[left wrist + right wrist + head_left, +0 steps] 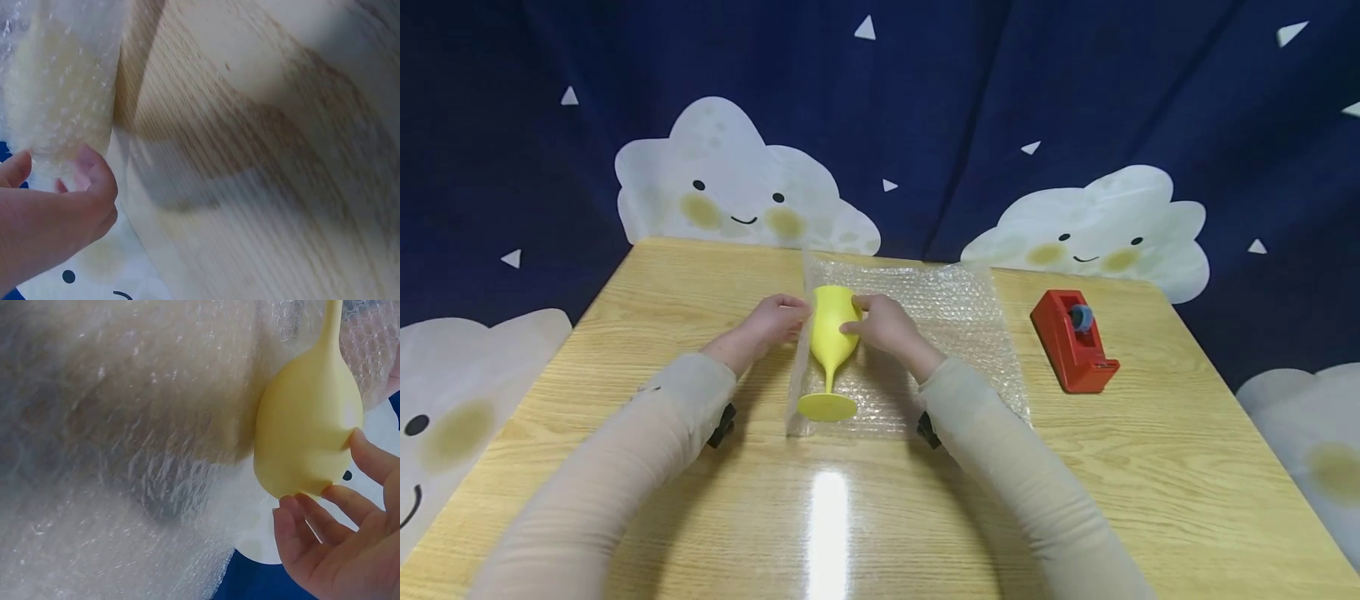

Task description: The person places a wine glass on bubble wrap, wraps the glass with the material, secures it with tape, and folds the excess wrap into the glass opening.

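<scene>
A yellow goblet [831,329] lies on its side on a sheet of bubble wrap [955,308], its round foot toward me. My right hand [886,323] holds the goblet's bowl from the right, thumb and fingertips against the surface, as the right wrist view also shows for the bowl [306,425]. On the other side, my left hand [772,322] pinches the left edge of the wrap, which stands raised along the goblet. In the left wrist view the goblet shows faintly through the bubble wrap [59,87], above the left hand [62,206].
A red tape dispenser [1075,342] with a roll of tape stands right of the bubble wrap on the wooden table [887,517]. Behind the table hangs a dark blue curtain [940,100] with smiling clouds and white triangles.
</scene>
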Motion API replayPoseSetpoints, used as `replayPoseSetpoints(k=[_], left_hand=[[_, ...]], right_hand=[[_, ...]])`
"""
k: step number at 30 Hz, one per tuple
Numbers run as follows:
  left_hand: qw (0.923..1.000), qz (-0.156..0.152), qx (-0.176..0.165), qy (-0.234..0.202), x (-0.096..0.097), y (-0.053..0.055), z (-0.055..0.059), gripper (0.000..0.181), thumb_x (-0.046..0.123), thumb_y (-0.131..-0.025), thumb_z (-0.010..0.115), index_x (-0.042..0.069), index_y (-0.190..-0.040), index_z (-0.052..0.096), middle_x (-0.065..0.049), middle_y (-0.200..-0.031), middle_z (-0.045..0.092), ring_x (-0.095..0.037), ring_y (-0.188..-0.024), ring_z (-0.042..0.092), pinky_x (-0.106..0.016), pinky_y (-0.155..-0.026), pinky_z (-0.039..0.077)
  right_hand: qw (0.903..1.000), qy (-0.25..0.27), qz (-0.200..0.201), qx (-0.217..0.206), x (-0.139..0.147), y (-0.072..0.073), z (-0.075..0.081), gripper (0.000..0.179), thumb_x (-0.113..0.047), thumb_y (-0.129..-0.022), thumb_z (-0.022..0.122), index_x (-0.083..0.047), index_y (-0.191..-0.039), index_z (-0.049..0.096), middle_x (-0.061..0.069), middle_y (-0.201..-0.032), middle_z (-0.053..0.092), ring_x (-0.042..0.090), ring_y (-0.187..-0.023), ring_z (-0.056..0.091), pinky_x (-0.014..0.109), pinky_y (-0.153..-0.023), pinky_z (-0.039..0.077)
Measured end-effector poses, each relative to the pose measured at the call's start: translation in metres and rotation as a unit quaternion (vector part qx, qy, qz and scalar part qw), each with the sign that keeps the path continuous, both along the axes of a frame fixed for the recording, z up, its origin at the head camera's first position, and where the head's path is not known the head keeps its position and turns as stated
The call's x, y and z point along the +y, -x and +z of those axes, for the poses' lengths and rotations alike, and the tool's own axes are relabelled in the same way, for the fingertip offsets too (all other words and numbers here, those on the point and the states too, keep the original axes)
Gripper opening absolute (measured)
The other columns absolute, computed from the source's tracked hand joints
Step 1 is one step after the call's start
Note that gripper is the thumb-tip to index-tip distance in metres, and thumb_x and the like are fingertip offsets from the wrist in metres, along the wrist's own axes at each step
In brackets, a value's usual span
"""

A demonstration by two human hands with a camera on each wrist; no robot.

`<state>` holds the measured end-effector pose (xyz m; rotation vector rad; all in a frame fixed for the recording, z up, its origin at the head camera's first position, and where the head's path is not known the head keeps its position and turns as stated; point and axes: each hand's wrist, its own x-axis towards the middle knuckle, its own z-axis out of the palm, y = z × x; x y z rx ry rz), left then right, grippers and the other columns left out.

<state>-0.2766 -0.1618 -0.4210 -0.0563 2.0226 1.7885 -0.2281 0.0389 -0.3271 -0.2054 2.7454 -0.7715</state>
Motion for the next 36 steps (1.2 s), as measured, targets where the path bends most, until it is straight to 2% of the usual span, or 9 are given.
replayPoseSetpoints(k=[3, 7, 12, 20, 23, 25, 27, 30, 36], left_hand=[[0.9985, -0.01, -0.039, 0.036, 0.01, -0.028, 0.042, 0.059, 0.028, -0.097, 0.048, -0.002, -0.142, 0.025, -0.022, -0.145, 0.032, -0.033, -0.132, 0.037, -0.041, -0.104, 0.041], [0.9965, -0.036, -0.071, 0.024, 0.015, -0.041, 0.063, 0.062, 0.027, -0.1, 0.037, -0.006, -0.146, 0.011, -0.027, -0.149, 0.025, -0.036, -0.137, 0.03, -0.043, -0.109, 0.035], [0.9937, -0.047, -0.101, -0.014, 0.018, -0.04, 0.06, 0.06, 0.027, -0.101, 0.034, -0.006, -0.146, 0.012, -0.026, -0.15, 0.025, -0.035, -0.138, 0.03, -0.041, -0.112, 0.031], [0.9927, -0.063, -0.103, -0.004, 0.021, -0.039, 0.059, 0.064, 0.032, -0.101, 0.034, -0.004, -0.148, 0.008, -0.026, -0.152, 0.019, -0.037, -0.139, 0.026, -0.042, -0.113, 0.029], [0.9923, -0.067, -0.105, 0.0, 0.024, -0.039, 0.061, 0.067, 0.035, -0.101, 0.036, -0.002, -0.148, 0.008, -0.025, -0.151, 0.022, -0.037, -0.137, 0.029, -0.044, -0.112, 0.03], [0.9922, -0.068, -0.105, 0.002, 0.026, -0.039, 0.062, 0.067, 0.036, -0.1, 0.037, -0.002, -0.148, 0.009, -0.025, -0.149, 0.026, -0.037, -0.136, 0.032, -0.044, -0.112, 0.03], [0.9922, -0.071, -0.103, 0.005, 0.028, -0.039, 0.063, 0.067, 0.036, -0.1, 0.037, -0.002, -0.148, 0.01, -0.025, -0.147, 0.03, -0.037, -0.134, 0.034, -0.044, -0.111, 0.031], [0.9923, -0.072, -0.1, 0.011, 0.031, -0.037, 0.062, 0.066, 0.036, -0.1, 0.038, -0.003, -0.147, 0.013, -0.025, -0.144, 0.034, -0.037, -0.132, 0.037, -0.044, -0.11, 0.033], [0.9921, -0.073, -0.098, 0.028, 0.035, -0.035, 0.063, 0.064, 0.036, -0.1, 0.038, -0.005, -0.145, 0.019, -0.024, -0.139, 0.039, -0.033, -0.121, 0.046, -0.043, -0.106, 0.039]], right_hand=[[1.0, 0.008, 0.002, -0.001, 0.002, 0.0, 0.0, 0.06, -0.027, -0.087, 0.066, -0.004, -0.138, 0.044, 0.012, -0.142, 0.046, 0.027, -0.133, 0.04, 0.035, -0.112, 0.031], [0.9999, 0.014, 0.005, -0.005, 0.003, 0.0, 0.001, 0.06, -0.027, -0.087, 0.066, -0.003, -0.138, 0.043, 0.012, -0.142, 0.045, 0.027, -0.134, 0.039, 0.036, -0.112, 0.03], [0.9997, 0.022, 0.008, -0.01, 0.006, 0.0, 0.001, 0.061, -0.027, -0.087, 0.066, -0.002, -0.138, 0.043, 0.013, -0.142, 0.045, 0.027, -0.134, 0.038, 0.036, -0.112, 0.03], [0.9988, 0.041, 0.019, -0.02, 0.013, 0.002, 0.0, 0.059, -0.026, -0.087, 0.064, -0.001, -0.137, 0.043, 0.016, -0.14, 0.046, 0.028, -0.133, 0.041, 0.037, -0.111, 0.031], [0.999, 0.036, 0.023, -0.014, 0.015, 0.002, 0.0, 0.052, -0.025, -0.089, 0.061, -0.002, -0.133, 0.049, 0.015, -0.132, 0.055, 0.024, -0.12, 0.052, 0.035, -0.104, 0.04], [0.9992, 0.034, 0.021, -0.006, 0.016, 0.002, 0.0, 0.039, -0.024, -0.09, 0.058, -0.001, -0.122, 0.06, 0.012, -0.112, 0.065, 0.019, -0.097, 0.057, 0.03, -0.09, 0.047], [0.9993, 0.036, 0.012, -0.007, 0.017, 0.002, -0.002, 0.025, -0.024, -0.09, 0.055, -0.002, -0.094, 0.066, 0.007, -0.083, 0.062, 0.017, -0.073, 0.05, 0.027, -0.07, 0.046], [0.999, 0.038, -0.01, -0.02, 0.019, 0.002, -0.008, 0.033, -0.026, -0.09, 0.047, -0.01, -0.062, 0.048, -0.002, -0.06, 0.041, 0.012, -0.056, 0.036, 0.024, -0.053, 0.034], [0.9947, 0.062, -0.041, -0.071, 0.024, 0.0, -0.021, 0.039, -0.03, -0.093, 0.033, -0.01, -0.062, 0.047, -0.002, -0.054, 0.04, 0.012, -0.048, 0.032, 0.024, -0.048, 0.03]])
